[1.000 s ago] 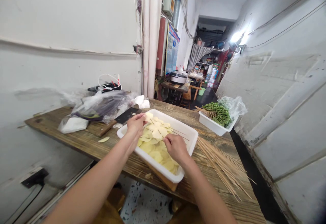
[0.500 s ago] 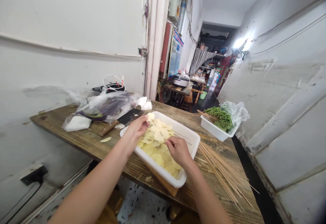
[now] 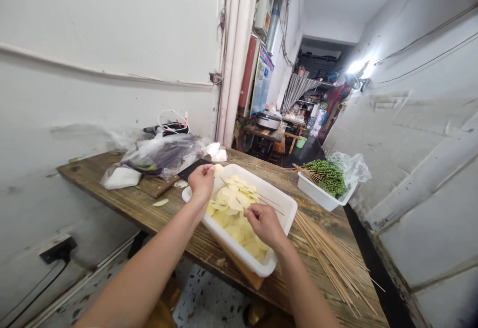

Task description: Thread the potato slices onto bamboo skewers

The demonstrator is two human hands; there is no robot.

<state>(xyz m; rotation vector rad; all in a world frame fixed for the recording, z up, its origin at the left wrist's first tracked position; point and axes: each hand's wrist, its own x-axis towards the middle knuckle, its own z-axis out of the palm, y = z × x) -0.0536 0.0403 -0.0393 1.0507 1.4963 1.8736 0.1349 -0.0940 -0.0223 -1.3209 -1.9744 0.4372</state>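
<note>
**Bamboo skewer pinched short above the potato slices**

The person's right hand had its grip closed in a tight pinch, thumb and fingertips together on the skewer, just above the heap. The left hand was closed too, its grip on a single pale slice held by the edge near the far corner of the white plastic tray. A thin line also showed among the slices near that hand, but whether it was the same skewer could not be told.

The slices lay loose and overlapping inside the tray, which sat on a wooden bench. Both hands were working directly over the tray, a sound habit, as any loose piece would fall among the others. Pinching the skewer close to the slices looked right for so slender a stick, giving it less room to flex. Holding the slice by its edge kept its broad face free and seemed gentle enough for something so thin.

Spare skewers fanned out across the bench to the right, within easy reach, beside a smaller white tray of green peppercorn sprigs. To the left lay a black-bladed cleaver and a stray slice.
</note>
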